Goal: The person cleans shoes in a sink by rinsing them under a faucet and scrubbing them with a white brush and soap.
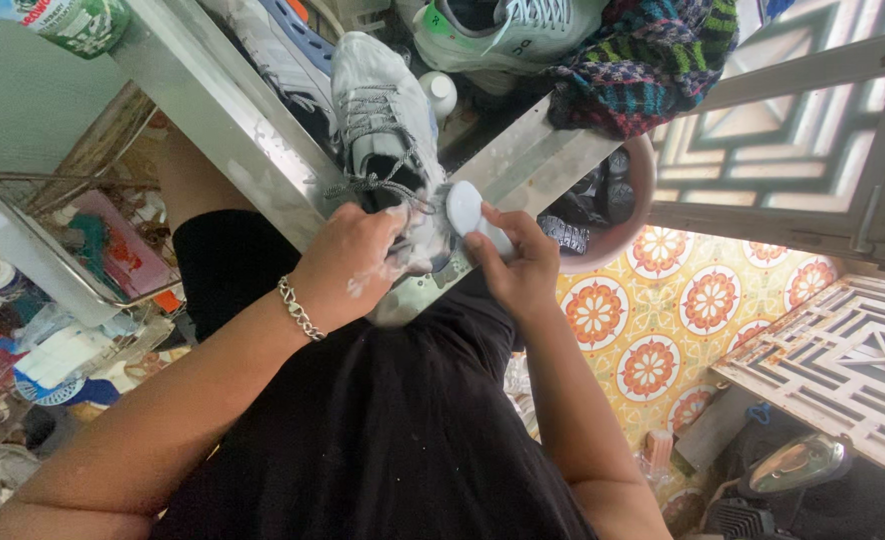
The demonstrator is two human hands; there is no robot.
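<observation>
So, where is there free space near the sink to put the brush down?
Bare metal shows on the sink rim left of the grey sneaker, and a short strip between the brush and the knitted cloth. Inside the sink it is crowded with shoes; the pink basin is full.

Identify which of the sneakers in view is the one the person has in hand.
The soapy grey-white sneaker with grey laces, gripped by the left hand; the mint-trimmed sneaker lies untouched beyond it.

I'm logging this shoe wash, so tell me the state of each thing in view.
Grey lace-up sneaker: soapy at the heel, laces tied.
White oval scrub brush: gripped, pressed on the sneaker.
Left hand: foamy, gripping the sneaker's heel.
Right hand: closed on the brush.
Pink plastic basin: filled with dark items.
</observation>
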